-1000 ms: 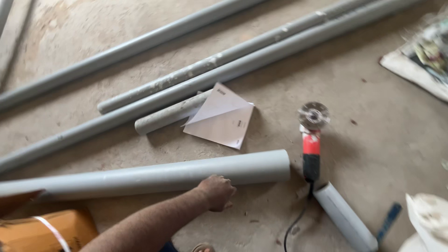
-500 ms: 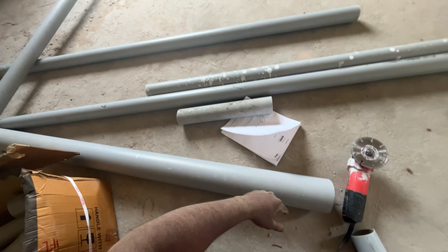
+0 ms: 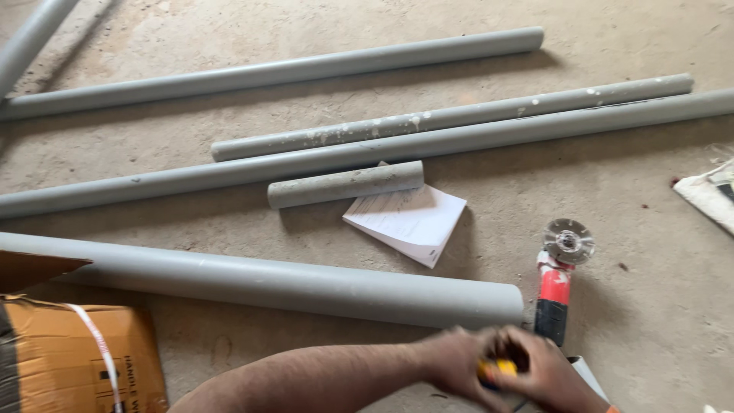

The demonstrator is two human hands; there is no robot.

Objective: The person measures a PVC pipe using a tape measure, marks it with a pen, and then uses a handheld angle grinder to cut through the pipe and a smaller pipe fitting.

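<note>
My left hand [image 3: 451, 365] and my right hand [image 3: 552, 375] meet at the bottom edge, both blurred. They close together around a small yellow and black object [image 3: 497, 369], which I cannot make out further. Just above them a thick grey pipe [image 3: 306, 283] lies across the concrete floor, its cut end close to my hands. A red and black angle grinder [image 3: 556, 284] with a round disc rests right of that end, beside my right hand.
Several thinner grey pipes [image 3: 367, 153] lie farther back, with a short pipe piece [image 3: 344, 185] and a white paper booklet [image 3: 409, 222] in front of them. A cardboard box [image 3: 76, 359] stands at the lower left. A white bag [image 3: 707, 197] shows at the right edge.
My left hand has left the thick pipe's end and come down to meet my right hand, which has newly entered. The small yellow object now sits between them. The camera shifted slightly.
</note>
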